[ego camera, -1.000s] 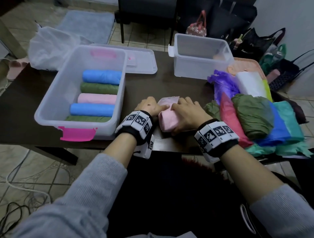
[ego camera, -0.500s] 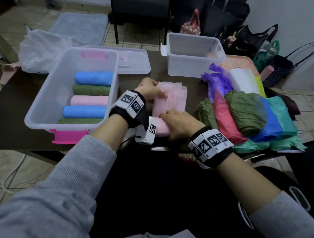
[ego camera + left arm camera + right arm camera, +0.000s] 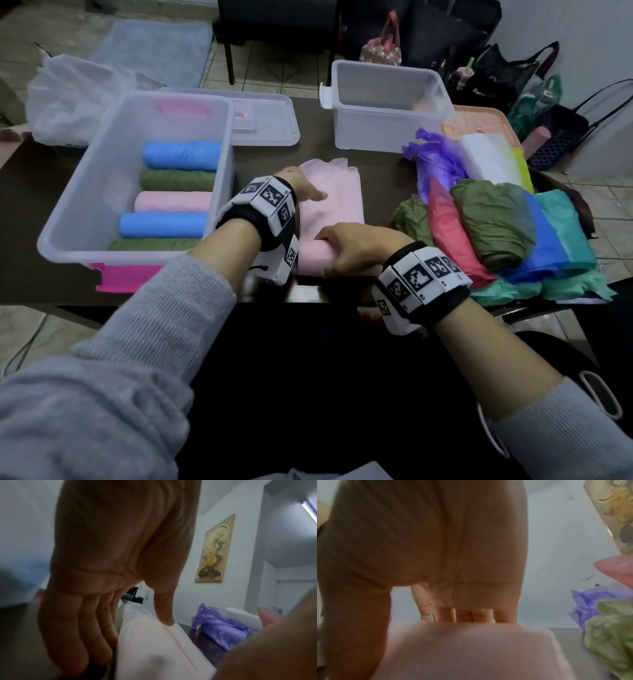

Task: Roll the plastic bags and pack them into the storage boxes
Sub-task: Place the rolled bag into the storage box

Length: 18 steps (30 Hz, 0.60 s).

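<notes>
A pink plastic bag (image 3: pixel 337 202) lies on the dark table (image 3: pixel 20 219), its near end rolled up and its far part flat. My right hand (image 3: pixel 346 248) grips the rolled end (image 3: pixel 467 649), fingers (image 3: pixel 464 615) curled over it. My left hand (image 3: pixel 306 192) rests on the flat part at its left edge, thumb (image 3: pixel 164 615) pressing on top and fingers (image 3: pixel 82 635) hanging straight beside it. The left storage box (image 3: pixel 68 212) holds several rolled bags, blue (image 3: pixel 181 156), green and pink. A second clear box (image 3: pixel 387 133) stands at the back.
A pile of loose bags (image 3: pixel 493 222) in green, red, blue, teal, purple and white fills the table's right side, close to my right wrist. A clear lid (image 3: pixel 267 116) lies behind the left box. A white bag (image 3: pixel 75 99) sits at the far left.
Both hands were on the pink roll a second ago. My left hand has since moved forward onto the bag's flat part, which now lies stretched out; the right hand stays on the roll.
</notes>
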Available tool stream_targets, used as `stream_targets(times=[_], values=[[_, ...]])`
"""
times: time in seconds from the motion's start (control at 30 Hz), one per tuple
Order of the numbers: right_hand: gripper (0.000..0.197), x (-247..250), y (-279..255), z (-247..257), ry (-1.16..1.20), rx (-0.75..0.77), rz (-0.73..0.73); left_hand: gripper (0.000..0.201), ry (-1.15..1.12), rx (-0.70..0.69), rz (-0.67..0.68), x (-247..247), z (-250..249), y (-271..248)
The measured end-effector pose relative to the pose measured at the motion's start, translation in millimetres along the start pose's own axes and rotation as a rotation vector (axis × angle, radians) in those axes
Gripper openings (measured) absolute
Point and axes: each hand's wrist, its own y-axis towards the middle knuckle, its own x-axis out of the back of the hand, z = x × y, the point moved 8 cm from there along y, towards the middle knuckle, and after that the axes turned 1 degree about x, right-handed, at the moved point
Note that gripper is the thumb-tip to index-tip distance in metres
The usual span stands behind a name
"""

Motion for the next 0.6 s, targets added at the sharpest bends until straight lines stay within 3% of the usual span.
stream_targets(times=[0.1,0.2,0.3,0.4,0.6], values=[[0.045,1,-2,3,-0.049,0.001,-0.024,0.046,-0.125,0.047,0.111,-18,1,-2],[0.047,-3,-4,9,-0.114,0.02,-0.078,0.039,-0.063,0.025,0.128,-18,-1,-4],[0.055,-8,-6,9,-0.084,0.022,-0.069,0.036,-0.319,-0.01,0.199,-18,-6,-2],[0.056,-9,-7,9,-0.1,0.025,-0.075,0.042,-0.486,0.009,0.14,-5,-12,-1],[0.05,-2,-6,13,-0.175,0.063,-0.13,0.036,-0.69,-0.064,0.06,22,-35,-4]])
